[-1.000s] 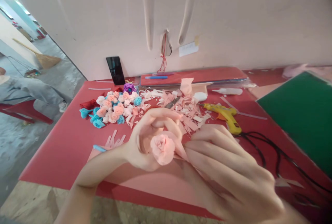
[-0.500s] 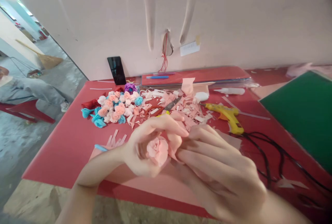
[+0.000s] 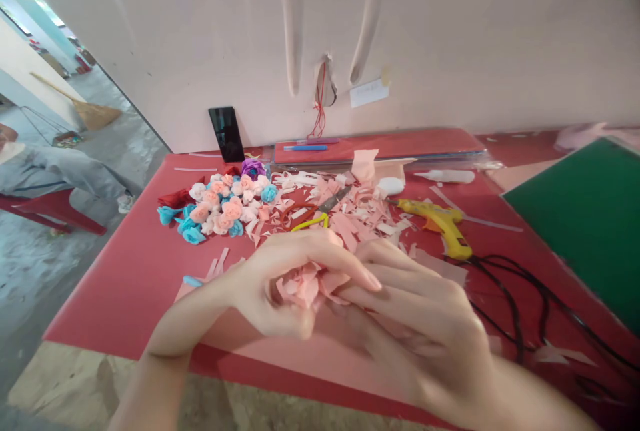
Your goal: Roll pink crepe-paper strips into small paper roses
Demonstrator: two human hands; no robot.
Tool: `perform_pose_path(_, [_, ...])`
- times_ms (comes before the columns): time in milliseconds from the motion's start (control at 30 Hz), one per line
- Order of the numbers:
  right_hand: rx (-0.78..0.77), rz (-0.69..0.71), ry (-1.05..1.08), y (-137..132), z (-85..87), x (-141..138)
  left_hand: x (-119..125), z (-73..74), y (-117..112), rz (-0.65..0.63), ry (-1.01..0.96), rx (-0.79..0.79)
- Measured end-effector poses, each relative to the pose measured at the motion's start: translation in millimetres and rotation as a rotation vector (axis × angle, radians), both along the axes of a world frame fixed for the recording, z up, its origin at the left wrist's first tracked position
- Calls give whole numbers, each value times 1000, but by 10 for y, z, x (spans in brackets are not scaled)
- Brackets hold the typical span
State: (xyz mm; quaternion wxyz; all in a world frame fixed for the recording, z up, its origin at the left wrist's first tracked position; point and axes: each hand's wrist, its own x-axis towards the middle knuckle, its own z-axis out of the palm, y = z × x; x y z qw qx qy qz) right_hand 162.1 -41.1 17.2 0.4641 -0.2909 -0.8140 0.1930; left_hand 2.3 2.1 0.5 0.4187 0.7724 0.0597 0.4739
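Note:
A pink paper rose (image 3: 305, 284) sits between both my hands, above the front of the red table (image 3: 125, 278). My left hand (image 3: 280, 284) curls round it, thumb below and fingers stretched over its top. My right hand (image 3: 425, 324) presses against the flower's right side with fingers closed on its paper. Most of the rose is hidden by my fingers.
A heap of small paper flowers (image 3: 220, 208) in pink, white, blue and purple lies at the back left. Pink paper scraps (image 3: 350, 208) and scissors (image 3: 320, 208) lie behind my hands. A yellow glue gun (image 3: 443, 221) with black cord (image 3: 515, 311) lies right. A green sheet (image 3: 590, 218) and a phone (image 3: 227, 134) stand further off.
My left fingers have folded down over the rose, hiding its face. Both hands have sunk slightly and drawn closer together.

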Motion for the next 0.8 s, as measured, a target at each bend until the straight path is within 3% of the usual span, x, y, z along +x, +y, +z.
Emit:
perform_pose_path(200, [-18, -5, -14, 40, -24, 6, -66, 64, 47, -49, 68, 96])
perform_pose_path(433, [-323, 88, 25, 112, -6, 57, -78, 77, 76, -34, 55, 139])
perform_pose_path(533, [-380, 113, 17, 136, 14, 69, -72, 64, 95, 29, 29, 158])
perform_pose_path(667, [-269, 70, -40, 125, 16, 77, -69, 69, 97, 98, 16, 181])
perform_pose_path(800, [12, -48, -75, 86, -9, 58, -73, 87, 68, 161, 27, 185])
